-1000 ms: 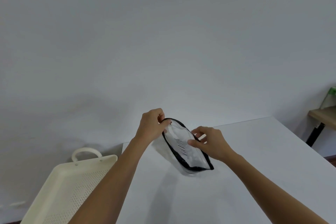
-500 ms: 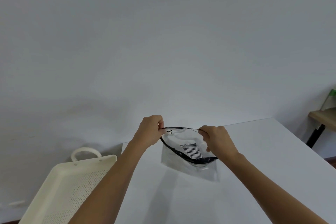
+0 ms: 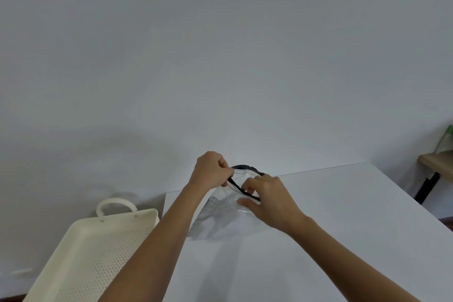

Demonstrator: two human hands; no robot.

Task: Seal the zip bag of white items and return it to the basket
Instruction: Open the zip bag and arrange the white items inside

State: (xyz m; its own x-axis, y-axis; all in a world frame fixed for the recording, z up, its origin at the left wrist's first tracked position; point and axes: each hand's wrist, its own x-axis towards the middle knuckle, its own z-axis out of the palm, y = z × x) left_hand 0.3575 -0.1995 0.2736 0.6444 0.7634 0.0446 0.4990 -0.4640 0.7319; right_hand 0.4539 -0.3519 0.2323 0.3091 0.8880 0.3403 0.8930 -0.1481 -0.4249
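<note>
A clear zip bag (image 3: 221, 216) with a black zipper edge and pale contents is held just above the white table (image 3: 343, 216), its lower end touching the tabletop. My left hand (image 3: 212, 170) pinches the left end of the zipper edge. My right hand (image 3: 267, 200) grips the bag's top edge a short way to the right, fingers curled over the black strip. The bag's mouth bows open behind my right hand. A cream perforated basket (image 3: 98, 247) with a loop handle sits to the left of the table, below my left forearm.
A plain grey wall fills the upper view. A wooden side table (image 3: 436, 162) with a black leg and a green-topped item stands at the far right. The white table stretches right and toward me.
My right hand has slid left along the zipper edge toward my left hand. The bag has tipped and dropped lower, toward the table.
</note>
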